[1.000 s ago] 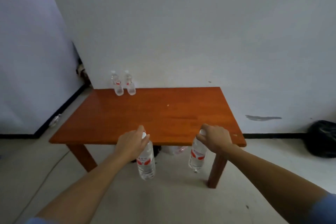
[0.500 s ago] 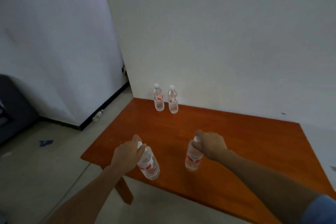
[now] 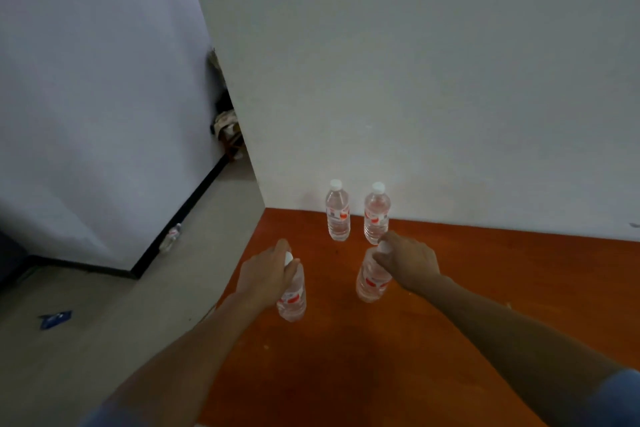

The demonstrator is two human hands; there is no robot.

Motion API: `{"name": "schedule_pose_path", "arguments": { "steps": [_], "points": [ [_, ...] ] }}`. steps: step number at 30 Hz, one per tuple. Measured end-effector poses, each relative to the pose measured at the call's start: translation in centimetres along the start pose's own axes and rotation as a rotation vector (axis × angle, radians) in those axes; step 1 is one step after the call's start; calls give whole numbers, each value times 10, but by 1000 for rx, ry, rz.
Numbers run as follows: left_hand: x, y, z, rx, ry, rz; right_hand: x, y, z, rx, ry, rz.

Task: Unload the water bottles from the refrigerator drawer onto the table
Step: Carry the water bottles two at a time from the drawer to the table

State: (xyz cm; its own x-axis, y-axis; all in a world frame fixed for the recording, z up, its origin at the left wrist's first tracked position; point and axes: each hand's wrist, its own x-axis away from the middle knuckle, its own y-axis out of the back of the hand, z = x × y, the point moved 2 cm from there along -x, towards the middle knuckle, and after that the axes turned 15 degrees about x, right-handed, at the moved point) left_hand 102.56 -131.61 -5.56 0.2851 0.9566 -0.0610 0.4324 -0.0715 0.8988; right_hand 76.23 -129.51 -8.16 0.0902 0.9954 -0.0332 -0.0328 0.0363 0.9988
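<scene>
Over the worktop's near corner: two forearms reach forward, each hand carrying a bottle by its neck

Left hand [image 3: 265,274]: clenched round the cap end of the left bottle [image 3: 293,298]; the bottle hangs slightly tilted, its base low over the worktop [image 3: 450,288]; whether it touches, I cannot tell

Right hand [image 3: 408,262]: grasping the right bottle [image 3: 372,282] from above at the cap; its base likewise near or on the wood

Handling: full, clear plastic, so fairly heavy for a neck grip and liable to swing; thin walls would give if squeezed; the rigid cap and neck look the surest hold; condensation could make them slippery

Further back: two standing bottles [image 3: 338,215] just beside each other, upright at the worktop's far edge against the wall [image 3: 415,80]

Drawer: out of view
</scene>
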Motion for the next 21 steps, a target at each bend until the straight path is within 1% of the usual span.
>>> {"name": "schedule_pose_path", "arguments": {
  "steps": [6, 11, 13, 17, 21],
  "points": [
    [-97, -7, 27, 42, 0, 18, -79, -2, 24, 7, -36, -12],
    [-156, -26, 33, 63, 0, 50, -129, -24, 28, -9, -24, 24],
    [-177, -36, 33, 66, -26, 62, -146, -32, 27, -2, -19, 37],
    [-209, -52, 33, 36, -64, 110, -171, -42, 22, 30, -7, 2],
    [-222, -61, 40, 39, -102, 67, -176, -47, 19, 70, 60, -23]
  ]
}}
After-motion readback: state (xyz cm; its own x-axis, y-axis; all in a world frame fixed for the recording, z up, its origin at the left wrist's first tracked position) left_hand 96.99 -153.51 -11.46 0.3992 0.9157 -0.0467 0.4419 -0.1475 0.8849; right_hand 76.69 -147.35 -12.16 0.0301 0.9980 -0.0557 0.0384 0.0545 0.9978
